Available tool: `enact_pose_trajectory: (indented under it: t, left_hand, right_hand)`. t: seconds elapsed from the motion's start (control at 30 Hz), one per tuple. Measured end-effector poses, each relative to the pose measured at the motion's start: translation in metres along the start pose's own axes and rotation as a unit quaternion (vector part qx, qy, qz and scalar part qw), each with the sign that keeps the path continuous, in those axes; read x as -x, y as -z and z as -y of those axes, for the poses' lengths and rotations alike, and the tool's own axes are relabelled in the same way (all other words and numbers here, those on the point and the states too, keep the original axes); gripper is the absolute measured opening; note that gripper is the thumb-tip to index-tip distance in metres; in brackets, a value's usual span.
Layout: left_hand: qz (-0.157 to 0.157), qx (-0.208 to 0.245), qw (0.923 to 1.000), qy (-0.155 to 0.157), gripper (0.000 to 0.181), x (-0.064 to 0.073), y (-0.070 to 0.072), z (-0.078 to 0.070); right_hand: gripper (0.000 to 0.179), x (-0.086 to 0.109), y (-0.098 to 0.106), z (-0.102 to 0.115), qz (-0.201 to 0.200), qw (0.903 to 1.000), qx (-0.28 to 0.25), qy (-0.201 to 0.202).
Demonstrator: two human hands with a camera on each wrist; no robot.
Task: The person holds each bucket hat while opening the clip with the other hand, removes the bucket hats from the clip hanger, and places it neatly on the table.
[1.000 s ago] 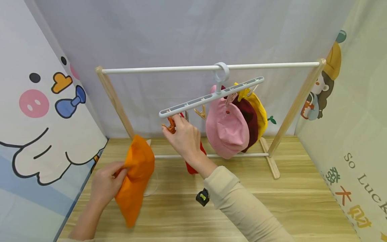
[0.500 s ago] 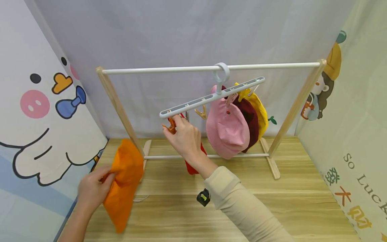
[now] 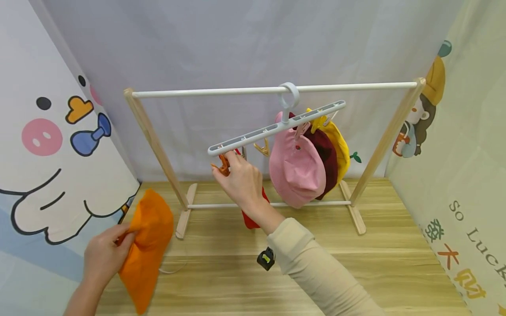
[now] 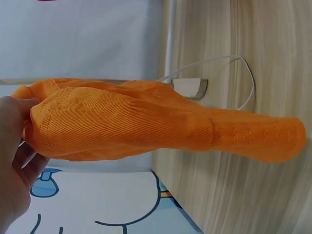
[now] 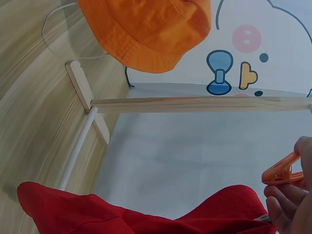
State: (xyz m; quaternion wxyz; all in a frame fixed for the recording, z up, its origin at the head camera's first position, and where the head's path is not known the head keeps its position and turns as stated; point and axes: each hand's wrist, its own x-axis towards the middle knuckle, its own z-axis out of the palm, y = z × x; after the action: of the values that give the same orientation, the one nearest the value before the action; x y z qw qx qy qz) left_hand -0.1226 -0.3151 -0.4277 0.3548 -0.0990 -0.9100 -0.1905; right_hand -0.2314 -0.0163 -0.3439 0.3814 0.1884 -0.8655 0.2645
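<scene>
My left hand pinches an orange bucket hat by its edge, over the table's left side. In the left wrist view the hat's cloth hangs folded away from the fingers. Under the left end of a grey clip hanger, my right hand pinches an orange clothespin between thumb and fingers. The orange hat is apart from this clothespin. A red cloth piece, probably a hat, hangs close behind the right hand, mostly hidden in the head view. A gold clothespin hangs further along.
The hanger tilts on the white rail of a wooden-legged rack. Pink, maroon and yellow hats hang on its right half. A small black object and a pale cord show near the table.
My left hand has carried the orange hat leftward and a little down, away from the hanger. The right hand has stayed at the orange clothespin.
</scene>
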Motion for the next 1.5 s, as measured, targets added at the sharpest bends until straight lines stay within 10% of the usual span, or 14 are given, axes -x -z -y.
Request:
enact_pose_trajectory:
  t: [0.63, 1.5]
  left_hand:
    - [0.086, -0.073, 0.9903, 0.080, 0.020, 0.005, 0.008, 0.039]
    - [0.231, -0.154, 0.9462, 0.166, 0.026, -0.007, 0.010, 0.071]
  right_hand:
    - [0.023, 0.002, -0.003, -0.003, 0.002, 1.0000, 0.000, -0.001]
    - [0.023, 0.004, -0.003, -0.005, 0.003, 1.0000, -0.004, -0.008]
